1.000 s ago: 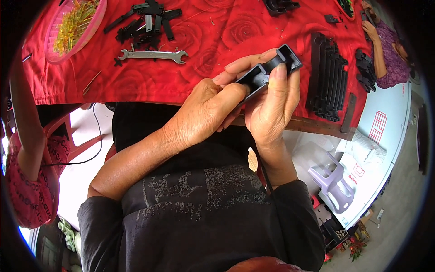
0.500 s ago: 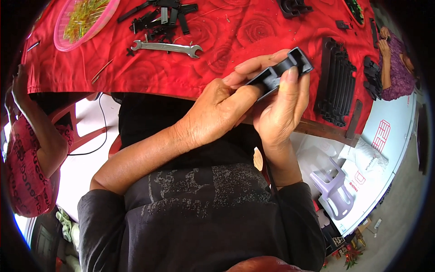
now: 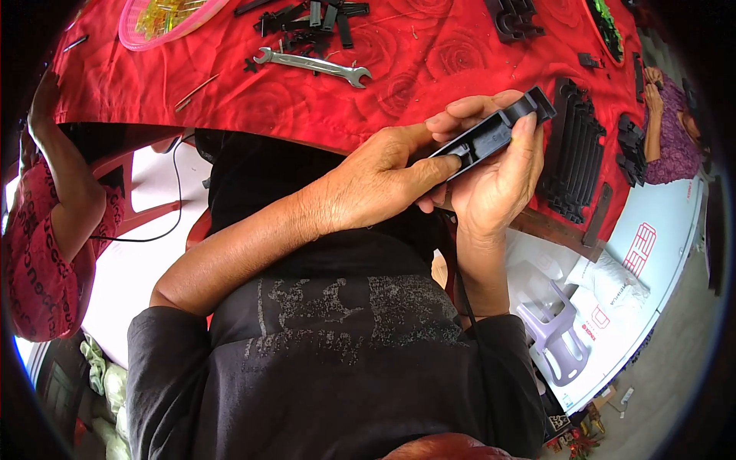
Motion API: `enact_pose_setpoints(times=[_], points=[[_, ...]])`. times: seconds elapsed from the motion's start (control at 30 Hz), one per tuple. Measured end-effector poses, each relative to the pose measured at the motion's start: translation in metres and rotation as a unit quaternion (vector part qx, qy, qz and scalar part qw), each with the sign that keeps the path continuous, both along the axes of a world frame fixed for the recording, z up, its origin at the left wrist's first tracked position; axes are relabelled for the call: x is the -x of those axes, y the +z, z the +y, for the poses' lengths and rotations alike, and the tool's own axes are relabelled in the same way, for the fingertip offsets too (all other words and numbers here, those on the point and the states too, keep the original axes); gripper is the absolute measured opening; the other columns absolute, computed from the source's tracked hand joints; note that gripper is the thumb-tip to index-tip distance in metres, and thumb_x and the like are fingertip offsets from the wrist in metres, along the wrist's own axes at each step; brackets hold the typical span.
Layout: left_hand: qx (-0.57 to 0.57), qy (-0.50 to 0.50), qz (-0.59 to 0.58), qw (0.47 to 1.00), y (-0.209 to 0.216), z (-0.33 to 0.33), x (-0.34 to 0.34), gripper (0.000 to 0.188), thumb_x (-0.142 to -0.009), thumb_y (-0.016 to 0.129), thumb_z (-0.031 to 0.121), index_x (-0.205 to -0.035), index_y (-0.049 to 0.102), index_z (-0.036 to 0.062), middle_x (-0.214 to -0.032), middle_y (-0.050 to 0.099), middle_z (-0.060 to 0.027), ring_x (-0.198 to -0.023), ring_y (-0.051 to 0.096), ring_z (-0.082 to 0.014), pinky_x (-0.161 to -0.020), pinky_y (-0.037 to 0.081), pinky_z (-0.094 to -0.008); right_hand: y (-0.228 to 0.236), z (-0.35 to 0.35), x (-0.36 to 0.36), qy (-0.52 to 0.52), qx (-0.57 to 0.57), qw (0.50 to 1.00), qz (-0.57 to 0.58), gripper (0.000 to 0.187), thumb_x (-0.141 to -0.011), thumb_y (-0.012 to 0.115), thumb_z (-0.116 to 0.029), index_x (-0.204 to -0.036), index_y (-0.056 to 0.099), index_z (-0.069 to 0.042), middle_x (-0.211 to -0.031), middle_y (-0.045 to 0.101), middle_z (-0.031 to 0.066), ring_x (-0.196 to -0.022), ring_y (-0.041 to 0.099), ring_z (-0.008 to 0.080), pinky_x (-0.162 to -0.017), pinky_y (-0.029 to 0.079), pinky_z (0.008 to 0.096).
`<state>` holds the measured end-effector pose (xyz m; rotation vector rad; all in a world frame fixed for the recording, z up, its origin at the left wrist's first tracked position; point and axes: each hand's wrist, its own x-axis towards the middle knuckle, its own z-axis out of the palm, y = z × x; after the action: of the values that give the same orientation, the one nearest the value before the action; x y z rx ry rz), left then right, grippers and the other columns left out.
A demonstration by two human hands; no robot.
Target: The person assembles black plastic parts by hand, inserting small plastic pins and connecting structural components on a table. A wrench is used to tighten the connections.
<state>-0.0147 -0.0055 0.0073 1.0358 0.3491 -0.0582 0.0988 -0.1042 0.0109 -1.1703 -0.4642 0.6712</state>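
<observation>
Above the table's near edge, both hands hold a long, hollow black plastic part [image 3: 491,139], tilted up toward the right. My left hand [image 3: 376,180] grips its lower end, thumb pressed into the trough. My right hand [image 3: 498,188] is wrapped around the upper part from below, its thumb on the near side wall. The lower end is partly hidden by my fingers. On the red cloth beyond lie an open-ended wrench [image 3: 314,64] and a pile of small black plastic pieces [image 3: 330,23].
A pink basket [image 3: 172,38] with yellow strips stands far left. Long black parts [image 3: 571,149] are lined up at right, near more black pieces [image 3: 631,149]. A lilac plastic stool [image 3: 556,337] is below right. Other people sit left, in a red sleeve [image 3: 50,253], and far right.
The part has turned so that more of its hollow inside shows. My left thumb now presses inside the trough near its lower end. The view has shifted slightly.
</observation>
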Motion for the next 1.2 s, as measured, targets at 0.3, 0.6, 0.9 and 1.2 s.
enact_pose_setpoints(times=[0.3,0.6,0.9,1.2], points=[[-0.008,-0.009,0.008,1.000,0.001,0.001,-0.001,0.031,-0.100,0.054,0.021,-0.118,0.057,-0.0042,-0.083,0.064,-0.0039,-0.069,0.061,-0.0080,-0.065,0.054,-0.0240,-0.001,0.001,-0.005,-0.009,0.001,1.000,0.016,0.043,-0.106,0.031,-0.038,-0.117,0.046,0.001,-0.092,0.065,0.0222,-0.074,0.069,0.0302,-0.067,0.059,0.0372],[-0.029,-0.015,0.018,0.999,0.003,0.004,-0.005,0.033,-0.101,0.053,0.023,-0.120,0.057,-0.0041,-0.077,0.062,-0.0019,-0.067,0.061,-0.0074,-0.060,0.049,-0.0226,-0.001,0.004,-0.006,-0.029,0.027,0.999,-0.002,0.044,-0.106,0.032,-0.038,-0.115,0.046,0.002,-0.089,0.066,0.0233,-0.072,0.070,0.0315,-0.068,0.060,0.0388],[-0.298,0.030,0.018,0.954,0.002,0.010,-0.005,0.034,-0.090,0.070,0.017,-0.113,0.059,-0.0050,-0.075,0.065,-0.0079,-0.059,0.060,-0.0103,-0.051,0.046,-0.0271,-0.003,0.005,-0.009,-0.032,0.023,0.999,-0.013,0.042,-0.107,0.031,-0.036,-0.113,0.048,0.001,-0.090,0.066,0.0241,-0.071,0.069,0.0326,-0.070,0.059,0.0394],[-0.427,0.136,-0.088,0.890,0.003,0.011,-0.003,0.043,-0.077,0.076,0.006,-0.116,0.059,0.0018,-0.094,0.063,-0.0148,-0.077,0.066,-0.0263,-0.068,0.055,-0.0345,-0.002,0.005,-0.014,-0.074,0.054,0.996,-0.009,0.038,-0.106,0.035,-0.036,-0.111,0.050,-0.002,-0.096,0.066,0.0242,-0.078,0.070,0.0328,-0.071,0.059,0.0401]])
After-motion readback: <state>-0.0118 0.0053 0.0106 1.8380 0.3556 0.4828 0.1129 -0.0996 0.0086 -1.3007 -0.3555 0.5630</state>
